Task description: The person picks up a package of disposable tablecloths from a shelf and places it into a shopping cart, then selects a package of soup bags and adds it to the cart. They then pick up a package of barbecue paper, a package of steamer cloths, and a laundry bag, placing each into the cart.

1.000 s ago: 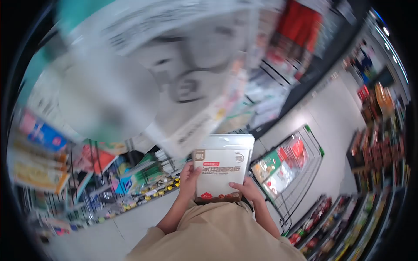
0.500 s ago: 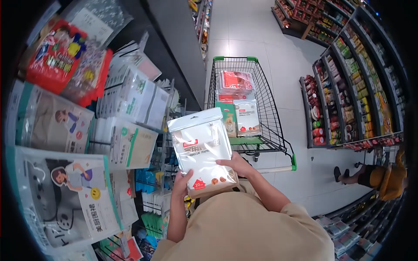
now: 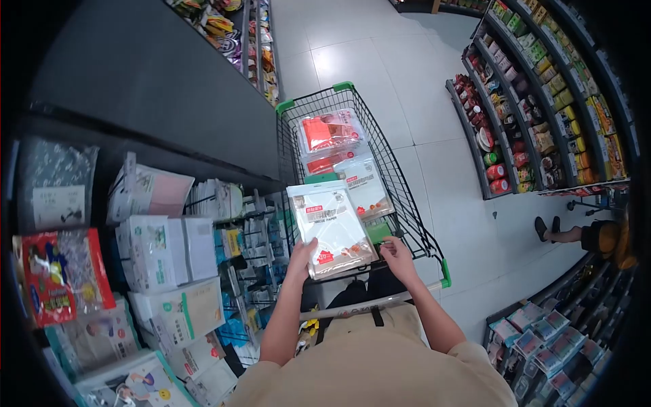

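A white packet of barbecue paper [image 3: 330, 227] is over the near end of the wire shopping cart [image 3: 405, 166]. My left hand [image 3: 303, 259] grips its lower left edge, thumb on the front. My right hand [image 3: 397, 260] is just right of the packet, apart from it, with its fingers curled and nothing visible in them. Inside the cart lie a similar white packet [image 3: 366, 184] and a stack of red-and-white packets [image 3: 330, 131]. A green item [image 3: 320, 178] shows partly behind the held packet.
Hanging packets fill the rack [image 3: 178, 254] on the left, beside a dark panel [image 3: 156, 74]. Stocked shelves [image 3: 542, 102] stand at right, with a person [image 3: 600, 237] near them. A display of packets [image 3: 549, 342] is at lower right. The cart handle [image 3: 359, 305] crosses before my body.
The packet has moved forward and down toward the cart, in my left hand. My right hand has let go of it. The view has shifted, and the cart is nearer.
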{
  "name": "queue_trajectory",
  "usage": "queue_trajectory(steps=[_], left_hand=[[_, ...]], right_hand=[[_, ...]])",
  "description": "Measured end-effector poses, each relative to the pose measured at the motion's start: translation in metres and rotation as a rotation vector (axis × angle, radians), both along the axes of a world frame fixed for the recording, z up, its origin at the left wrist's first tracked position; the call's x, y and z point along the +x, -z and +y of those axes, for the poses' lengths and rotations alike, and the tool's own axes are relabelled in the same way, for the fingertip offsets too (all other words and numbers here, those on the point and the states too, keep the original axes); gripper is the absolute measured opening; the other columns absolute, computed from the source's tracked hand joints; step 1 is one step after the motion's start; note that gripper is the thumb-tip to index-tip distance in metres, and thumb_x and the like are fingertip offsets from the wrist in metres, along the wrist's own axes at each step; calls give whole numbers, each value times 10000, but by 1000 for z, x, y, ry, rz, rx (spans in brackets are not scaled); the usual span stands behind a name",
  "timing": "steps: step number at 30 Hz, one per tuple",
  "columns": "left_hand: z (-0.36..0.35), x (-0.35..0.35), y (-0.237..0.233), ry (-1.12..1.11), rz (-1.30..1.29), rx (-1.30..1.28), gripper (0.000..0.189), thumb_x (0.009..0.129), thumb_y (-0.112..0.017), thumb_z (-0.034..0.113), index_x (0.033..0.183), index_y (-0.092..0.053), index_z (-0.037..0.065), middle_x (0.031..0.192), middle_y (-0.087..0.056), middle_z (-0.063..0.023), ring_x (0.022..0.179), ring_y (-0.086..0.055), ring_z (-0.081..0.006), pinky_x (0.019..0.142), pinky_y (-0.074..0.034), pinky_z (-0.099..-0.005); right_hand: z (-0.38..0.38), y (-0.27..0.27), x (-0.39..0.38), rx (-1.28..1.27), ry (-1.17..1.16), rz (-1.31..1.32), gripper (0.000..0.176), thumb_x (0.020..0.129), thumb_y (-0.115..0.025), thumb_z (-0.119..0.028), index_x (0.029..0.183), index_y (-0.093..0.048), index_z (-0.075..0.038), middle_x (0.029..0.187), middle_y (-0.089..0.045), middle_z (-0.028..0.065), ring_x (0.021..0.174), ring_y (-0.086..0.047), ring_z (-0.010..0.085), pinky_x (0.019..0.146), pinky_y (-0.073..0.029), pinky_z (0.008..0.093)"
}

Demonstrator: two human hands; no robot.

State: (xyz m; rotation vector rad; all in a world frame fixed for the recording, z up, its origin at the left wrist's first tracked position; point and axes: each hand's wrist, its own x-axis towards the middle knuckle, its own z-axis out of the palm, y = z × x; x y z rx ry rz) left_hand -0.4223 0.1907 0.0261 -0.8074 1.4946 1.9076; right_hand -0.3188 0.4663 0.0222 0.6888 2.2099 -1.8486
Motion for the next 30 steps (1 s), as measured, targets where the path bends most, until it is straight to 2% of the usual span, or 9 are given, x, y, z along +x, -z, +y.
queue_trajectory(steps=[4,7,12,14,15,21,24,26,30], left_hand=[[30,-53,92,80,16,-68,378,947,-597,113,1292,-526,-24,1151,-641,-130,1006,-631,-208,852,-512,-338],[46,-82,166,124,-15,-150,349,948,-594,109,1269,-548,-20,1141,-648,-129,999,-630,-210,851,-507,-328],[76,-101,229,81,-2,-133,368,962,-592,136,1291,-528,-17,1158,-643,-131,1002,-628,-213,865,-502,-327],[82,-106,259,100,3,-114,382,971,-586,153,1307,-513,-14,1183,-633,-130,1020,-621,-214,879,-498,-330],[90,-110,265,91,3,-107,382,973,-585,156,1307,-511,-15,1195,-628,-129,1029,-617,-214,885,-496,-331],[116,-120,323,139,27,-64,381,971,-593,165,1284,-510,-38,1193,-626,-134,1035,-613,-217,885,-497,-350],[123,-115,364,222,-6,-170,401,954,-614,172,1266,-507,-56,1158,-639,-158,1026,-619,-229,886,-497,-349],[133,-113,369,216,80,-454,467,894,-673,197,1238,-509,-73,1128,-647,-202,1027,-632,-283,898,-494,-372],[136,-95,406,267,148,-698,537,837,-705,210,1240,-501,-81,1143,-633,-242,1062,-624,-336,924,-479,-395]], right_hand=[[45,-10,-38,530,5,169,381,871,-588,-44,1236,-531,46,1126,-610,239,1073,-582,385,962,-451,446],[72,18,-70,702,-42,190,480,858,-606,-51,1305,-469,56,1207,-560,247,1131,-540,399,978,-433,452],[92,76,-119,723,-144,34,655,863,-629,-113,1424,-325,32,1240,-539,237,1098,-558,407,928,-468,463],[88,79,-137,641,-127,-129,640,874,-617,-132,1422,-328,30,1228,-549,231,1054,-588,402,875,-501,467],[88,85,-142,714,-123,-91,576,893,-593,-150,1395,-362,13,1176,-582,216,968,-625,392,804,-527,474],[87,88,-148,731,-98,-170,458,915,-556,-159,1329,-422,-16,1060,-624,178,885,-644,374,724,-529,488],[85,94,-145,741,-90,-157,454,903,-562,-148,1319,-433,-19,1038,-622,175,876,-642,372,703,-528,486],[85,88,-147,702,-85,-159,458,889,-571,-139,1310,-440,-14,1024,-621,171,860,-644,369,692,-530,481],[82,89,-146,757,-90,-124,474,879,-575,-131,1311,-432,1,1008,-623,168,844,-649,364,692,-537,476]])
